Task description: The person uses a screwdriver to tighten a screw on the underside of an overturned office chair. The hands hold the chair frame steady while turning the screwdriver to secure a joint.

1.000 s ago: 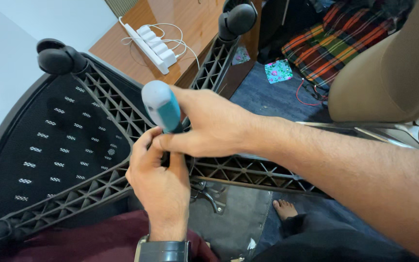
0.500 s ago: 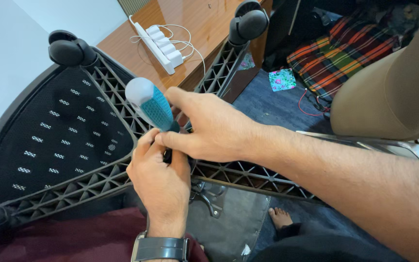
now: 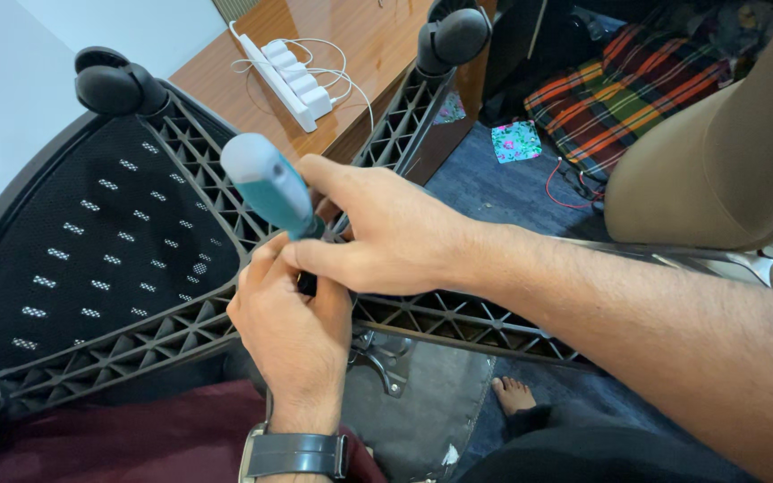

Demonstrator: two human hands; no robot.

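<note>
Head view puts both my hands at the hub of an upturned chair base, where the ribbed black spokes meet. My right hand is curled around the lower part of a teal-handled screwdriver, thumb and fingers pinching it just under the grip; the handle tilts up and to the left. My left hand comes up from below, fingers closed around the spot where the shaft goes in, steadying it. To do this well, I judge the tool should stand straighter over the fastener, with steady downward pressure from the right hand while the left keeps the tip from skating off the plastic ribs.

What I cannot see: the shaft, its tip and whatever it seats in are all buried behind my fingers, so I cannot tell the fastener type or whether the tip is engaged. Two castors show at the spoke ends; other spokes run out of frame. A white power strip lies on the wooden tabletop beyond
</note>
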